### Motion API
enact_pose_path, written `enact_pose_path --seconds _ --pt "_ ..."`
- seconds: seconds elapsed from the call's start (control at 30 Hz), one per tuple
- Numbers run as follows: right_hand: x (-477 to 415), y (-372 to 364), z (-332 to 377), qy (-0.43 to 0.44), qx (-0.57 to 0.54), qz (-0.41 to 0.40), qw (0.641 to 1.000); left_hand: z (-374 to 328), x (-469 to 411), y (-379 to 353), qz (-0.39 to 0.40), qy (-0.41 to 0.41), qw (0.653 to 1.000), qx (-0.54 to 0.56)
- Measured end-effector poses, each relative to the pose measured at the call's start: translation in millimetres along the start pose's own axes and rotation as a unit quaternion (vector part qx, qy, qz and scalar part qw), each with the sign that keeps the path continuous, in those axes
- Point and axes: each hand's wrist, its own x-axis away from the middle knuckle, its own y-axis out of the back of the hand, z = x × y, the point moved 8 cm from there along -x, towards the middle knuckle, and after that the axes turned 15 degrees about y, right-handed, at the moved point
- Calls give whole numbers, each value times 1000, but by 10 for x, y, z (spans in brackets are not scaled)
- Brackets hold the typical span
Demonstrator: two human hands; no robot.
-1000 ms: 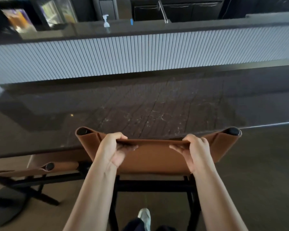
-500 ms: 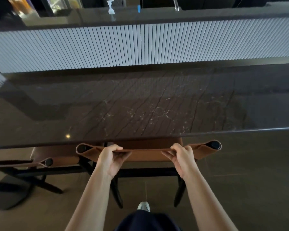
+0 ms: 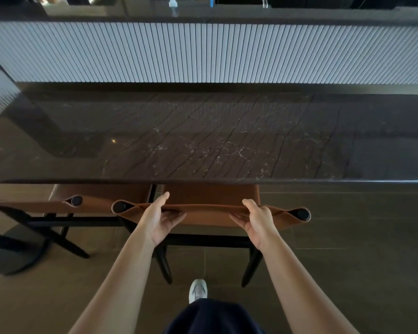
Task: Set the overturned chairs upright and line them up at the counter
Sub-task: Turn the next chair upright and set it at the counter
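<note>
- my left hand (image 3: 158,219) is spread on the chair (image 3: 210,214): thumb straight out over the top edge of the brown backrest, fingers nearly straight along its near face.
- my right hand (image 3: 257,220) mirrors it further right, thumb on top of the edge and fingers laid flat underneath. neither hand is clenched.
- both forearms reach forward and slightly inward from the bottom corners of the view.
- the chair stands upright at the counter (image 3: 203,141), its seat partly tucked under the dark stone edge.
- its left backrest post sits just beside the right post of a second chair (image 3: 58,204), which is also upright.
- the front of both seats is hidden under the counter, and the second chair's backrest runs out of view at the left.
- my arms cover parts of the black frame and rear legs.
- a round dark base (image 3: 15,256) at lower left is blurred, so i can't tell what it belongs to.
- one pale shoe (image 3: 198,289) shows between the chair legs.
</note>
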Motion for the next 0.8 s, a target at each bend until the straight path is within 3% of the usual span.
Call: enact_pose_path --seconds 0.33,0.8 --pt "-38 -12 27 -33 87 -50 994 -106 -56 23 -5 33 998 -46" --pt "-16 -62 37 -39 38 -127 990 -78 -44 -31 -15 105 989 -105"
